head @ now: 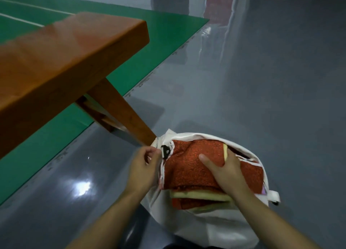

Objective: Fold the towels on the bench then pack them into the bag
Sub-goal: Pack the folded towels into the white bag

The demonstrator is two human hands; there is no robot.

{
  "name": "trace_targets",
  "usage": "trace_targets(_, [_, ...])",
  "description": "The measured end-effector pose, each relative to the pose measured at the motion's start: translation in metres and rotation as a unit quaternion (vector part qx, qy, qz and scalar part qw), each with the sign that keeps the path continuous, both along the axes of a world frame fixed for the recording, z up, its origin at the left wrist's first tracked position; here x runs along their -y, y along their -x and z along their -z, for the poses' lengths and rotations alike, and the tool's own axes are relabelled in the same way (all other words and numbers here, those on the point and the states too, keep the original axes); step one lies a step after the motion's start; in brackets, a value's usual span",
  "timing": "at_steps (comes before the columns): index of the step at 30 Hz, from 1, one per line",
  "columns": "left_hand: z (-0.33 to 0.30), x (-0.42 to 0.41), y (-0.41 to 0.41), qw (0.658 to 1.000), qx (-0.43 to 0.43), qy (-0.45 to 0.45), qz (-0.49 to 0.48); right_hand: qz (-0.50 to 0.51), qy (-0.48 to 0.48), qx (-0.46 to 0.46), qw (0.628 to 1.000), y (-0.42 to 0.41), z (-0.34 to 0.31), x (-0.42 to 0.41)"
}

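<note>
1. Left hand (145, 167) pinching the left rim of the white bag (221, 228), fingers curled on the fabric just beside a black clip (165, 151).
2. Right hand (227, 171) laid on top of the red towel (189, 166), thumb stretched left across the pile, fingers curled over the far edge and into the bag's mouth, gripping it.
3. Red towel folded, sitting in the open mouth of the bag, top of a stack; pale yellow towel (200, 194) showing as a band beneath it, more red under that.
4. Bag held low above the grey floor (280, 99), just beside the leg of the wooden bench (61, 61).
5. Bench top bare in view, to the left and beyond the bag, standing partly on a green mat (140, 69).
</note>
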State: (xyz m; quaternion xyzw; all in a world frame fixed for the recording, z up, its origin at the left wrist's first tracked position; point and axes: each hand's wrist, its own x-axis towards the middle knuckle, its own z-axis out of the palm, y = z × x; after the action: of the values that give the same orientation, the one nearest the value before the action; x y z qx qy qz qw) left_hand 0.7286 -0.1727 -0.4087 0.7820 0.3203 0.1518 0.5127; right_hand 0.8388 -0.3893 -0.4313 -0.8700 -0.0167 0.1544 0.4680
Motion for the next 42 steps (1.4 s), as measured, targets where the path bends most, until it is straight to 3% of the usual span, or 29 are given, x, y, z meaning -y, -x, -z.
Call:
trace_targets(2, [0.001, 0.009, 0.010, 0.994, -0.008, 0.063, -0.087, 0.002, 0.064, 0.094, 0.993, 0.022, -0.011, 0.000])
trace_targets(4, [0.014, 0.018, 0.023, 0.978, -0.009, 0.156, -0.137, -0.068, 0.056, 0.285, 0.954, 0.038, -0.023, 0.002])
trace_targets(7, [0.051, 0.030, 0.039, 0.968, -0.064, 0.210, -0.122, -0.331, 0.071, 0.479, 0.810, 0.052, -0.016, 0.006])
trace_targets(9, [0.059, 0.040, 0.041, 0.957, -0.093, 0.236, -0.139, -0.441, 0.191, 0.488, 0.729, 0.050, 0.001, 0.010])
trace_targets(10, [0.059, 0.042, 0.040, 0.952, -0.095, 0.248, -0.154, -0.463, 0.248, 0.468, 0.711, 0.047, 0.006, 0.011])
trace_targets(13, [0.065, 0.047, 0.036, 0.938, -0.078, 0.287, -0.179, -0.454, 0.326, 0.412, 0.720, 0.035, 0.009, 0.005])
trace_targets(17, [0.092, 0.054, 0.035, 0.919, -0.041, 0.344, -0.188, -0.415, 0.321, 0.407, 0.748, 0.019, 0.015, -0.006])
trace_targets(22, [0.074, 0.072, 0.033, 0.859, -0.022, 0.460, -0.223, -0.344, 0.318, 0.388, 0.793, -0.005, 0.018, -0.013])
trace_targets(28, [0.081, 0.093, 0.025, 0.787, 0.019, 0.539, -0.299, -0.366, 0.308, 0.296, 0.827, -0.028, 0.009, -0.021])
trace_targets(35, [0.083, 0.116, 0.008, 0.833, 0.020, 0.490, -0.257, -0.392, 0.283, 0.216, 0.849, -0.038, 0.006, -0.016])
trace_targets(42, [0.082, 0.114, 0.007, 0.827, 0.042, 0.476, -0.297, -0.385, 0.282, 0.230, 0.849, -0.038, 0.011, -0.015])
